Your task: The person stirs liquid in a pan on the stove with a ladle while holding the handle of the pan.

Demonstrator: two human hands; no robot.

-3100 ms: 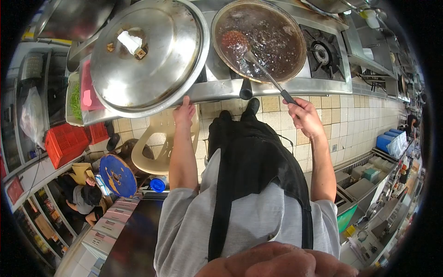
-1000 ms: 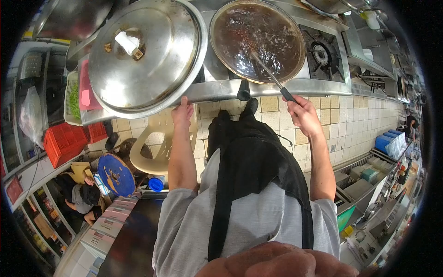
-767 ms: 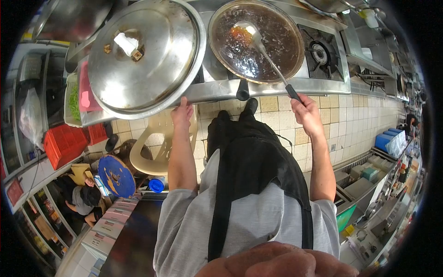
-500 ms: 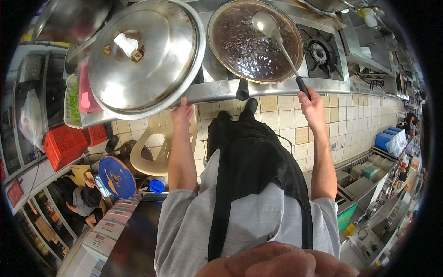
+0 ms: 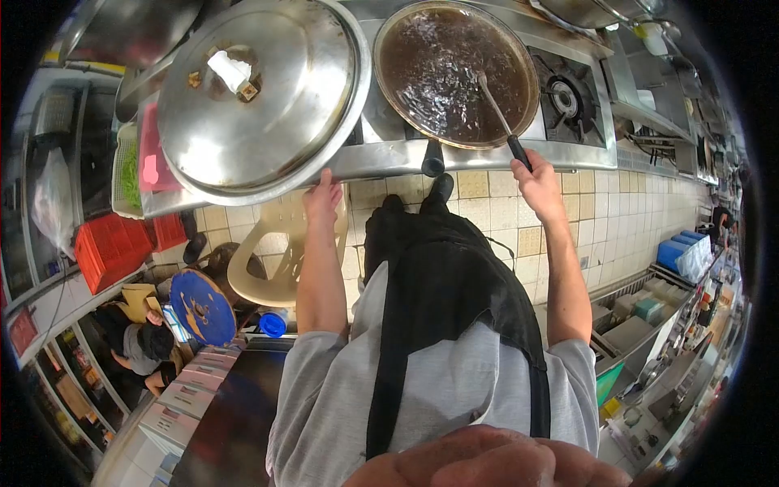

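Note:
My right hand (image 5: 537,188) is closed round the black handle of a ladle (image 5: 497,107). The ladle's bowl is hidden under dark, bubbling liquid in a wide round pan (image 5: 454,73), whose black handle (image 5: 433,158) points towards me. At the stove's front edge (image 5: 389,158), just below a large domed metal lid (image 5: 268,105), is my left hand (image 5: 323,199). Its fingers are partly spread and hold nothing; whether they touch the edge is unclear. White material is wrapped round the lid's knob (image 5: 230,73).
A gas burner (image 5: 564,96) lies right of the pan. Below my left hand stands a beige plastic chair (image 5: 268,264), near a blue round top (image 5: 203,307). Red crates (image 5: 114,252) and a seated person (image 5: 146,342) are at the left. Blue containers (image 5: 680,250) stand at the right.
Over these frames the ladle was lifted out of the liquid, swung right, and its bowl has gone back under. My right hand shifted slightly right. My left hand stayed by the edge.

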